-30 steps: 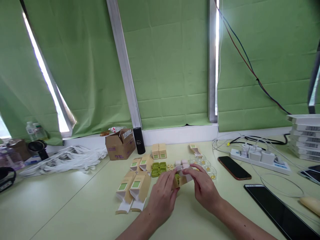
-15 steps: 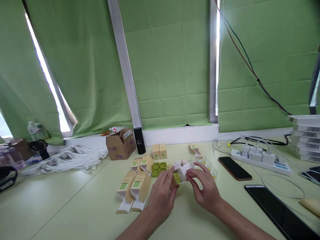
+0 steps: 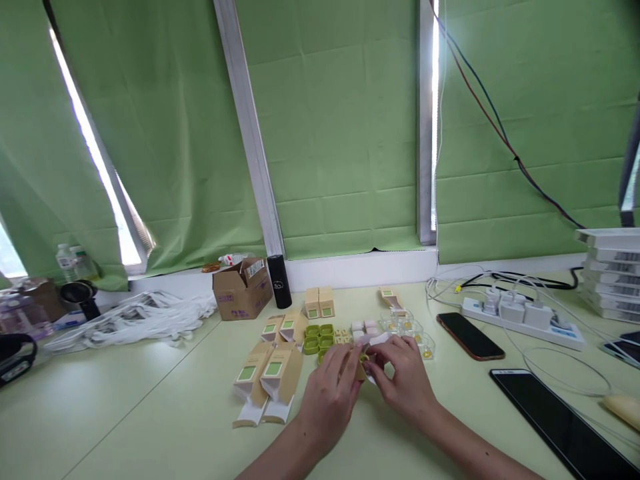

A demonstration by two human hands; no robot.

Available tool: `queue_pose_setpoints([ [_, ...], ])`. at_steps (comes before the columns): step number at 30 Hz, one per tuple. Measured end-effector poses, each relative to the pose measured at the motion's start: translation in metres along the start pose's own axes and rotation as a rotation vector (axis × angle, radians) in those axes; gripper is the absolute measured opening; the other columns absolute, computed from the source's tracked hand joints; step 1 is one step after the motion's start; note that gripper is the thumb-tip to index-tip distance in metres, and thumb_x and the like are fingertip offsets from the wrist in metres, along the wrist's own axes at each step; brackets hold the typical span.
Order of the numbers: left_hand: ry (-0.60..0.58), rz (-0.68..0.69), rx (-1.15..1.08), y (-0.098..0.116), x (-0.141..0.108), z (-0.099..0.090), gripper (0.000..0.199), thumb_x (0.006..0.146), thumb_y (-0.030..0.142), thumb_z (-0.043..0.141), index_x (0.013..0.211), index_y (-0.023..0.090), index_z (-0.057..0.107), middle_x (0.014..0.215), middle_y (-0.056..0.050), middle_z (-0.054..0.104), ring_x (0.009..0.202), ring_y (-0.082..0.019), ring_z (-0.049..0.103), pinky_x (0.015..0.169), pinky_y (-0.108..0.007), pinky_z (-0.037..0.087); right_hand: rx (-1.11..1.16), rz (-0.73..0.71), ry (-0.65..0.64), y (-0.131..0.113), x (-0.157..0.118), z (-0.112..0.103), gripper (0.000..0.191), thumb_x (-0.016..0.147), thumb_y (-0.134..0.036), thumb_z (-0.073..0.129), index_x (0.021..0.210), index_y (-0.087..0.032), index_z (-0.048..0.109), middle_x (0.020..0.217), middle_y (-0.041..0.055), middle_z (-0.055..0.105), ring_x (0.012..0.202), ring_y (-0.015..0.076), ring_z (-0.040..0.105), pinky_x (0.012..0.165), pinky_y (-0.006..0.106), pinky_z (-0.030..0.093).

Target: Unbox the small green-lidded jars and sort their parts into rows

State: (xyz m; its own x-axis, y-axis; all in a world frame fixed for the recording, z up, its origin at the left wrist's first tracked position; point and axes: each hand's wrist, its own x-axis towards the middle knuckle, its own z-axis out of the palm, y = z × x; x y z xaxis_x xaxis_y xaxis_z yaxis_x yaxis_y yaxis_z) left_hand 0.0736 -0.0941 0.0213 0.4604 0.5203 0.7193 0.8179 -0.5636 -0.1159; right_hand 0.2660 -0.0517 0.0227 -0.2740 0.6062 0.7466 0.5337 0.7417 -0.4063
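Observation:
My left hand (image 3: 327, 393) is closed around a small kraft cardboard box (image 3: 360, 373), mostly hidden by its fingers. At the box's open end sits a yellow-green piece (image 3: 364, 358), partly inside it. My right hand (image 3: 403, 377) has its thumb and fingers bent in at that end, touching the box; whether they pinch the flap or the green piece is hidden. A white flap (image 3: 379, 339) sticks up behind the fingers. Just beyond are green square cups (image 3: 319, 338), small beige pieces (image 3: 343, 335), pale pinkish blocks (image 3: 365, 327) and clear plastic covers (image 3: 407, 325).
On the left stand kraft boxes (image 3: 281, 370) with flaps hanging open; two closed ones (image 3: 319, 303) are farther back. A brown carton (image 3: 243, 290) and black cylinder (image 3: 279, 281) are by the wall. Rightward lie a phone (image 3: 470, 335), a tablet (image 3: 560, 420) and a power strip (image 3: 523, 323).
My right hand has moved left, in against the box's open end. The box has tipped, so its white inside shows less, and the pinkish blocks behind it have come into view.

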Motion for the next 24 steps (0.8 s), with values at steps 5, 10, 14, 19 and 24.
queue_pose_setpoints([
  [5, 0.014, 0.052, 0.095, 0.003, 0.003, 0.000, 0.066, 0.099, 0.009, 0.051, 0.160, 0.016, 0.029, 0.126, -0.018, 0.067, 0.116, -0.028, 0.064, 0.089, -0.042, 0.061, 0.052, 0.106, -0.049, 0.002, -0.001, 0.008, 0.017, 0.094, -0.023, 0.060, 0.077, -0.023, 0.062, 0.078, 0.0019, 0.069, 0.082, 0.0230, 0.061, 0.081, 0.039, 0.036],
  [10, 0.018, 0.024, 0.114, 0.002, 0.006, -0.005, 0.063, 0.099, 0.012, 0.052, 0.159, 0.016, 0.033, 0.125, -0.018, 0.066, 0.116, -0.029, 0.064, 0.088, -0.041, 0.062, 0.235, 0.180, 0.008, 0.002, 0.001, 0.006, 0.022, 0.099, -0.034, 0.055, 0.080, -0.023, 0.056, 0.093, 0.0051, 0.070, 0.089, 0.0243, 0.063, 0.085, 0.039, 0.043],
  [14, 0.014, -0.015, 0.103, -0.002, 0.005, -0.007, 0.062, 0.100, 0.013, 0.052, 0.159, 0.018, 0.033, 0.125, -0.018, 0.066, 0.116, -0.029, 0.064, 0.089, -0.042, 0.061, 0.411, 0.287, 0.057, 0.000, 0.001, 0.004, 0.025, 0.101, -0.043, 0.052, 0.086, -0.024, 0.056, 0.103, 0.0074, 0.072, 0.096, 0.0253, 0.066, 0.083, 0.036, 0.049],
  [19, 0.001, -0.033, 0.098, -0.005, 0.002, -0.004, 0.066, 0.099, 0.014, 0.052, 0.161, 0.019, 0.029, 0.127, -0.017, 0.065, 0.117, -0.030, 0.063, 0.089, -0.043, 0.062, 0.509, 0.389, 0.078, 0.003, 0.000, 0.006, 0.029, 0.099, -0.051, 0.054, 0.089, -0.024, 0.058, 0.097, 0.0072, 0.073, 0.092, 0.0248, 0.067, 0.078, 0.034, 0.050],
  [24, 0.021, -0.060, 0.069, -0.007, 0.001, -0.002, 0.067, 0.100, 0.015, 0.051, 0.162, 0.023, 0.026, 0.131, -0.017, 0.063, 0.120, -0.030, 0.062, 0.091, -0.044, 0.061, 0.650, 0.455, 0.162, 0.009, 0.004, 0.008, 0.035, 0.094, -0.059, 0.060, 0.088, -0.024, 0.059, 0.088, 0.0058, 0.071, 0.083, 0.0236, 0.066, 0.076, 0.035, 0.053],
])
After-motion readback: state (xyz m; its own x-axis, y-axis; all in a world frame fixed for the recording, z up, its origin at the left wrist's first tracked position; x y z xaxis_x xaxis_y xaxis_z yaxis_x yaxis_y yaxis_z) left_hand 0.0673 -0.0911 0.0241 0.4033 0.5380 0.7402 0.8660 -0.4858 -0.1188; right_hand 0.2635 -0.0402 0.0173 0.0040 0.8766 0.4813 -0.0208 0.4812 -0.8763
